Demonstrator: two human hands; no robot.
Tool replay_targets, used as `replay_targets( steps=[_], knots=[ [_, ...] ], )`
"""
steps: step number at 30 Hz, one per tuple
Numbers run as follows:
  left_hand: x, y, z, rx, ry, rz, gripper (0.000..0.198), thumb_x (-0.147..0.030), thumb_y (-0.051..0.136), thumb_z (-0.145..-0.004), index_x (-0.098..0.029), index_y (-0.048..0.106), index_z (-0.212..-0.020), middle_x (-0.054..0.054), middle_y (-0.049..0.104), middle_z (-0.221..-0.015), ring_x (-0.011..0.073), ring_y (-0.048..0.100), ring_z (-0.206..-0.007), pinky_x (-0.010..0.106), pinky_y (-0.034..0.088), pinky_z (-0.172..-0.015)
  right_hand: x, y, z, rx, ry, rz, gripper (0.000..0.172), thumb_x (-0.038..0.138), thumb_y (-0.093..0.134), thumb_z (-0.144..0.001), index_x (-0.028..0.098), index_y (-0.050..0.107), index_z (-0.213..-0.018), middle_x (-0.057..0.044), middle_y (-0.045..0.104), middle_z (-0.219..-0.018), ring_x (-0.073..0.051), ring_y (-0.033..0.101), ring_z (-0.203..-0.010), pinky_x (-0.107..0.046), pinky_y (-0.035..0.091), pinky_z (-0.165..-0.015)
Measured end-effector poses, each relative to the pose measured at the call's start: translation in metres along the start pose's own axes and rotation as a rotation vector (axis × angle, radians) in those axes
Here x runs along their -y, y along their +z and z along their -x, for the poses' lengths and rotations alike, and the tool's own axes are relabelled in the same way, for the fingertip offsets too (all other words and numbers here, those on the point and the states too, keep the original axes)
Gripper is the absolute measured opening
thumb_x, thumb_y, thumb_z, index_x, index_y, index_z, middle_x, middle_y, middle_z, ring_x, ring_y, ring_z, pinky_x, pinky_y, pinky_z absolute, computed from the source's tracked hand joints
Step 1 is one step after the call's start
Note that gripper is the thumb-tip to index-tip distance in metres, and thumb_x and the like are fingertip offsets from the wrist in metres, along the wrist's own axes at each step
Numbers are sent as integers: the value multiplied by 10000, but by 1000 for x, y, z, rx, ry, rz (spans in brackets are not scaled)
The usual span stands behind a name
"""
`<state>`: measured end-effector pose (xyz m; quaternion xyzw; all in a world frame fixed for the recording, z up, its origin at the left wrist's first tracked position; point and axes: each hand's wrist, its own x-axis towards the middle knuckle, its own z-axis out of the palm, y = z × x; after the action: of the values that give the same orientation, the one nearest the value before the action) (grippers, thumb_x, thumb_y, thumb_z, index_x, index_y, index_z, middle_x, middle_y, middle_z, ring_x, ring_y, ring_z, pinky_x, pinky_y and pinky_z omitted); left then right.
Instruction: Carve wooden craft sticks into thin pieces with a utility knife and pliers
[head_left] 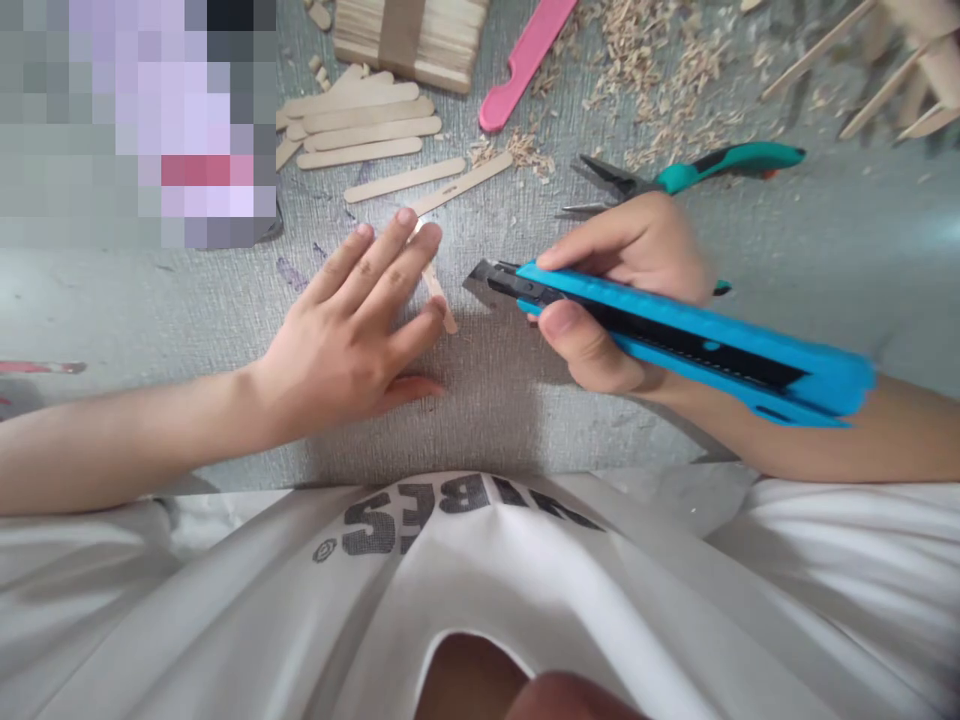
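Observation:
My left hand (360,320) lies flat on the grey mat (495,400), fingers stretched out, pressing down a short wooden stick (442,300) whose end shows past the fingertips. My right hand (622,290) is closed around a blue utility knife (675,335). The knife's dark blade tip points left, a short way from the stick and my left fingers.
Loose wooden craft sticks (360,125) lie beyond my left hand, with a banded bundle of sticks (409,40) further back. A pink stick (525,60), teal-handled pliers (690,170) and wood shavings (652,70) lie at the back right. A pixelated patch covers the upper left.

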<state>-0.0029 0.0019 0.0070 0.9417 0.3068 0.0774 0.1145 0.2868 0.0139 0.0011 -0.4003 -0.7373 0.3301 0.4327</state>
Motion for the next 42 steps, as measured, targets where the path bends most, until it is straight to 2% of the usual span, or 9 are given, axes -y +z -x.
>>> replay_targets(
  steps=[3,7,10,15,21,34,36,39,42],
  knots=[
    [3,3,-2,15,7,11,704,-710,520,-1116,-174,499,-1571,249,310,-1839,503,368,-1692,726,352,-1359,1,3,0,38,-89,100,219,353,728,-951,313,687,-1162,23,786,-843,-187,729,-628,-338,585,-547],
    [5,8,-1,-26,22,77,664,-706,570,-1093,-255,538,-1578,175,333,-1850,466,402,-1689,674,362,-1386,1,3,0,83,-182,189,297,301,708,-972,303,691,-1269,67,734,-721,-158,697,-556,-301,588,-548],
    [7,11,0,-7,6,139,657,-664,573,-1100,-302,493,-1643,129,302,-1873,452,373,-1707,686,352,-1393,2,4,2,94,-175,250,268,318,717,-986,305,698,-1254,59,761,-740,-169,715,-574,-307,610,-572],
    [6,11,0,-19,26,158,684,-628,593,-1105,-284,458,-1680,163,295,-1871,475,368,-1702,716,378,-1371,3,6,4,137,-119,287,238,359,649,-1047,327,677,-1281,45,835,-883,-191,789,-677,-322,660,-656],
    [2,9,-1,-13,14,132,657,-594,611,-1110,-284,475,-1673,176,336,-1856,453,380,-1702,697,400,-1374,-1,7,3,156,-173,296,297,316,637,-1040,340,672,-1334,38,845,-912,-217,820,-772,-343,668,-706],
    [2,4,-3,27,-25,200,648,-589,600,-1108,-249,507,-1652,167,354,-1851,461,350,-1711,684,354,-1403,-10,3,8,337,-167,446,268,429,616,-1008,364,722,-1246,3,834,-928,-227,773,-749,-370,643,-672],
    [1,3,-3,51,-28,183,634,-593,584,-1114,-252,513,-1645,168,343,-1856,461,339,-1715,697,355,-1400,-9,4,9,294,-226,466,289,421,634,-1000,356,716,-1269,-5,826,-925,-228,754,-716,-372,610,-627],
    [0,4,-3,54,-27,182,622,-571,607,-1110,-255,519,-1639,166,333,-1861,460,337,-1715,703,359,-1399,-10,5,9,194,-399,496,351,370,655,-991,326,670,-1338,-1,810,-903,-205,707,-651,-352,547,-558],
    [0,5,-3,25,-25,174,634,-572,616,-1104,-248,515,-1640,168,344,-1855,460,349,-1710,709,376,-1389,-11,5,9,263,-421,553,302,370,619,-1024,313,688,-1312,1,799,-884,-186,687,-647,-341,527,-550]
  ],
)
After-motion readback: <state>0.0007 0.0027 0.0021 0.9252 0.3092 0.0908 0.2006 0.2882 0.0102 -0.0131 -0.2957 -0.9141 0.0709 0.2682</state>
